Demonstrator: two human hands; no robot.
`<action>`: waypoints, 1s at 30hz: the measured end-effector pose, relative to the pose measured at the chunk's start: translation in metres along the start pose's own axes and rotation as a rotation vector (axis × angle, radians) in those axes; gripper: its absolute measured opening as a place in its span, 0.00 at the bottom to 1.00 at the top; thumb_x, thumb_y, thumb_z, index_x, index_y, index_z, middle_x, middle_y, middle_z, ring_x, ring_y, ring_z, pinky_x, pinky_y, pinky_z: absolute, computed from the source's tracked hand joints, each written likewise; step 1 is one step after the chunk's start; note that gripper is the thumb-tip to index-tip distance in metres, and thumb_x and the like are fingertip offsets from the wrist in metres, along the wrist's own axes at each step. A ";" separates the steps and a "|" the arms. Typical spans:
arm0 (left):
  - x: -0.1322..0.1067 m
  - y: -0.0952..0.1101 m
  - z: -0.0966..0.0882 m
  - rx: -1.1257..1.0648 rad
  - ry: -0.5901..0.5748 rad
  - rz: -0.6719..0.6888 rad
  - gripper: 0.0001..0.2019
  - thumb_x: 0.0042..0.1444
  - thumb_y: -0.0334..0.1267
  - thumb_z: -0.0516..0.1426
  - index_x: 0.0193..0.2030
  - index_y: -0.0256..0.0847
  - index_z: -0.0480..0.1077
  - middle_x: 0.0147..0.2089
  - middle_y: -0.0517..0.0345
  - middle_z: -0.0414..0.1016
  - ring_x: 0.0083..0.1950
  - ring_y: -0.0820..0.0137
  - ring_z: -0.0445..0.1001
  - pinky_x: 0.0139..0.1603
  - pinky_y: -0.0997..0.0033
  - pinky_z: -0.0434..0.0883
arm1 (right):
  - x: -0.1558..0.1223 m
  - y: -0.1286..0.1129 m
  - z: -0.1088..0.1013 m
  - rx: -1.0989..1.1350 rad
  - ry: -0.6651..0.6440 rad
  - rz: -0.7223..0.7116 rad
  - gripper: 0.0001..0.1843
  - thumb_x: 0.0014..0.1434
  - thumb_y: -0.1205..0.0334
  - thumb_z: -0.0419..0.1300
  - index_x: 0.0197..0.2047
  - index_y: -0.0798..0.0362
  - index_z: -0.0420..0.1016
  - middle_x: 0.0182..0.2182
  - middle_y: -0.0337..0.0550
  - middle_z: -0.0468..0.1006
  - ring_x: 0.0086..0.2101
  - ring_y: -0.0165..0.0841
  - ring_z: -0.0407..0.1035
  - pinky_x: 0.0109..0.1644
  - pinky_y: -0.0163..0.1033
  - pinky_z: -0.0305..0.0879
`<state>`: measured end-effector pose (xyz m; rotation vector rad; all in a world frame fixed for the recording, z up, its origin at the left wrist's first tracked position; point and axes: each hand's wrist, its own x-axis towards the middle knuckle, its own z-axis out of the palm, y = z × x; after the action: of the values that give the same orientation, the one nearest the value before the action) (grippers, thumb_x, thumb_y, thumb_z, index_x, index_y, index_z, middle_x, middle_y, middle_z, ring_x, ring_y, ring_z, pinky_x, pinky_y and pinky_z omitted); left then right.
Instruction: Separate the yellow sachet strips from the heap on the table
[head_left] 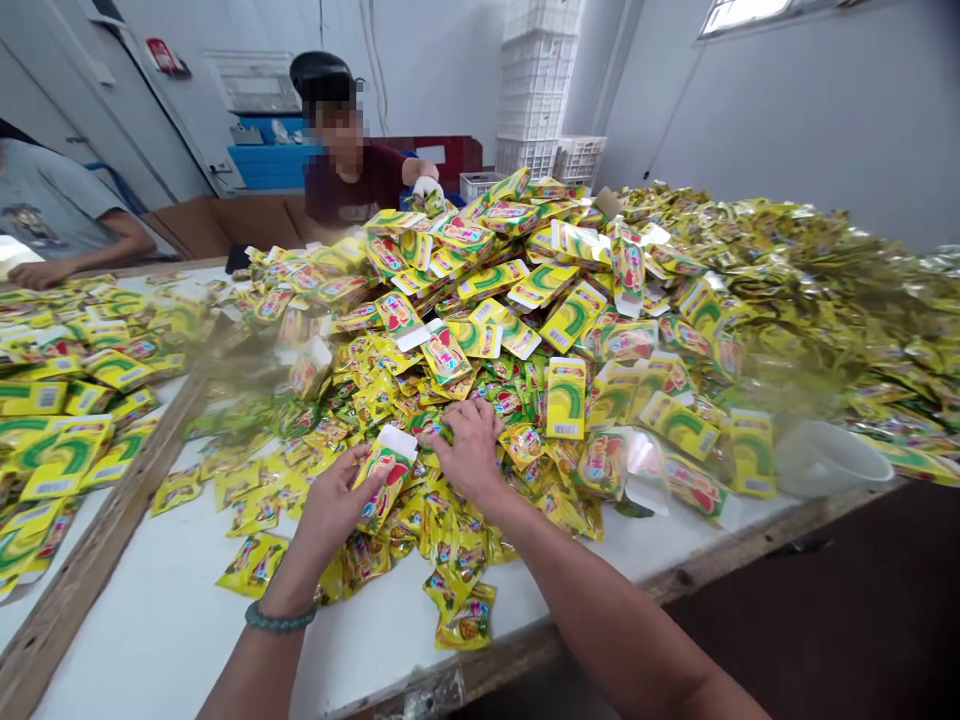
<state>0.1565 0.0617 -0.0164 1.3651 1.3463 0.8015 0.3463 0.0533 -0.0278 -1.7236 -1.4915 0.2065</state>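
My left hand [336, 508] is wrapped round a small yellow carton [386, 478] with a red and green print. The carton is tilted, and its white top flap stands up at the upper end. Just right of that flap, my right hand [469, 450] is in the heap with its fingers curled, and a green candy packet [446, 434] shows at its thumb and fingertips. Yellow candy packets [457, 540] lie loose below and between both hands. More green packets [514, 390] show just beyond the right hand, partly under cartons.
A high heap of cartons [487, 285] rises ahead, with a mound of packets [810, 270] to the right. A white tub [829, 458] sits near the table edge. A wooden strip [112, 510] divides off cartons at left. Two co-workers [352, 190] are across the table.
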 end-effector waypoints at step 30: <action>-0.013 -0.002 0.011 -0.297 -0.111 -0.200 0.44 0.36 0.50 0.72 0.61 0.36 0.68 0.37 0.51 0.84 0.33 0.64 0.81 0.32 0.71 0.75 | -0.006 0.019 -0.039 -0.286 -0.199 0.007 0.12 0.58 0.64 0.64 0.45 0.55 0.75 0.43 0.52 0.77 0.46 0.45 0.65 0.48 0.45 0.62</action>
<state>0.1639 0.0463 -0.0185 1.0109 1.2014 0.7454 0.3824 0.0307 -0.0174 -1.9808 -1.7268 0.1791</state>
